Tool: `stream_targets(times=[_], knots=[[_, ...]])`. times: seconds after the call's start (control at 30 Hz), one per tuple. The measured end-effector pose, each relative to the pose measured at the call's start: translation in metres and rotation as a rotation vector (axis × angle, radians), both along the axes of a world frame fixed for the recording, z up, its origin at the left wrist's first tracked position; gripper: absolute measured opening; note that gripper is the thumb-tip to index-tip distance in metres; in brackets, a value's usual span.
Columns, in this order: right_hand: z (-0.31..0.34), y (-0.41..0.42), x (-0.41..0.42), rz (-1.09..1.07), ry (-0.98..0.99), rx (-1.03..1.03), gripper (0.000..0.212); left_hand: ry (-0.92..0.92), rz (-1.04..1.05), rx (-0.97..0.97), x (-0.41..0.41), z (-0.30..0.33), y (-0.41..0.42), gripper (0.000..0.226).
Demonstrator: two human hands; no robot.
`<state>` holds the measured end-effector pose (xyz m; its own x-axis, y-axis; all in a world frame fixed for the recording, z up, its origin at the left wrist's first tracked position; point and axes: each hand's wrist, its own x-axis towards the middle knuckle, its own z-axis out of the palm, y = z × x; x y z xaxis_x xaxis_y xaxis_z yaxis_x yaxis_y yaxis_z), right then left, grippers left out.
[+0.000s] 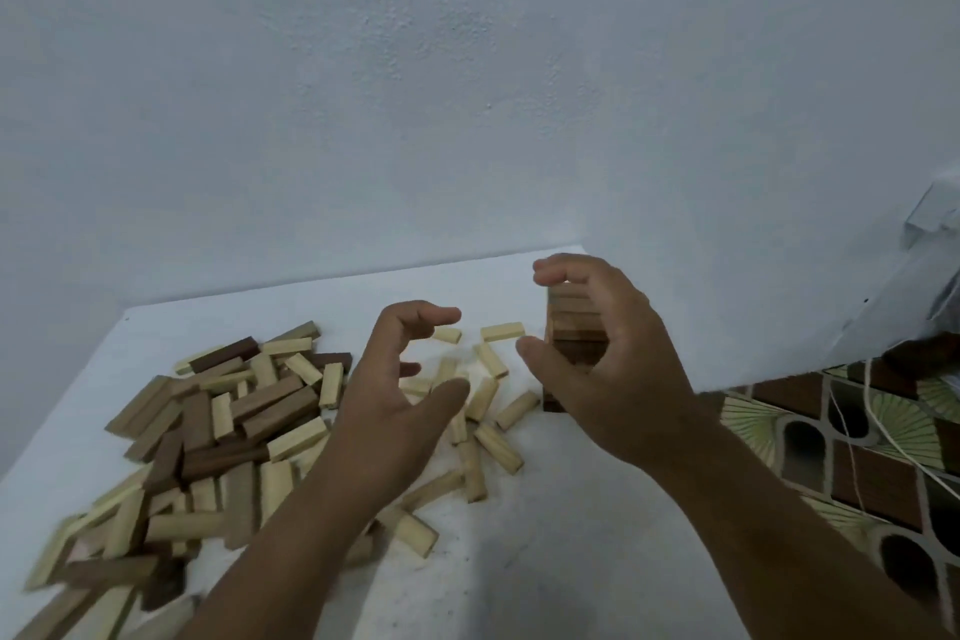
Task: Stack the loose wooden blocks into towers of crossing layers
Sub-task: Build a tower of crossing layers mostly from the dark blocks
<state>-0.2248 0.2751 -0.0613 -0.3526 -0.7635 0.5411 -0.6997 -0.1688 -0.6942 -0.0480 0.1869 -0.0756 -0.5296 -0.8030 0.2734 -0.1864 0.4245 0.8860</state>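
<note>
One tower [574, 338] of dark blocks is up at the right of the white worktop [519, 561], and your right hand [608, 369] is curved around it, fingers near the top, thumb low. Whether that grip is actually touching the wood, I can't tell from here. Your left hand [400, 395] hovers loose and holding nothing over the scattered pale blocks [488, 411]. The big mixed heap [208, 431] on the left sits unstacked, so most of the job, by my reckoning, is ahead of you.
</note>
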Motion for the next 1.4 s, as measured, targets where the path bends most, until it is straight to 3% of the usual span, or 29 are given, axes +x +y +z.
stream_targets(times=[0.2,0.3,0.4,0.5,0.67,0.97,1.07,1.17,1.23,1.3,1.4], knots=[[-0.018,-0.021,0.075,0.197,0.019,0.106,0.04,0.005,0.109,0.003,0.078,-0.005,0.008,0.036],[-0.03,-0.029,0.102,0.253,0.024,0.164,0.038,-0.008,0.136,-0.02,0.111,-0.017,0.005,0.041],[-0.042,-0.038,0.122,0.276,0.05,0.208,0.036,-0.14,0.225,-0.052,0.141,-0.033,-0.007,0.039],[-0.051,-0.05,0.133,0.277,0.096,0.264,0.035,-0.295,0.313,-0.247,0.161,-0.043,-0.024,0.033],[-0.057,-0.07,0.139,0.242,0.137,0.353,0.03,-0.721,0.4,-0.346,0.169,-0.051,-0.055,0.031],[-0.072,-0.124,0.135,0.024,0.296,0.671,0.025,-0.876,0.341,-0.332,0.162,-0.046,-0.072,0.024],[-0.067,-0.132,0.132,0.032,0.178,0.688,0.033,-0.69,0.362,-0.283,0.169,-0.049,-0.071,0.025],[-0.061,-0.137,0.126,-0.036,0.17,0.715,0.04,-0.262,0.449,-0.043,0.182,-0.046,-0.067,0.029],[-0.057,-0.139,0.122,-0.093,0.251,0.716,0.032,-0.032,0.531,0.096,0.195,-0.044,-0.062,0.035],[-0.053,-0.136,0.12,-0.141,0.277,0.672,0.026,0.112,0.583,0.153,0.207,-0.045,-0.057,0.035],[-0.048,-0.128,0.13,-0.115,0.224,0.517,0.029,0.468,0.565,0.326,0.216,-0.046,-0.051,0.029]])
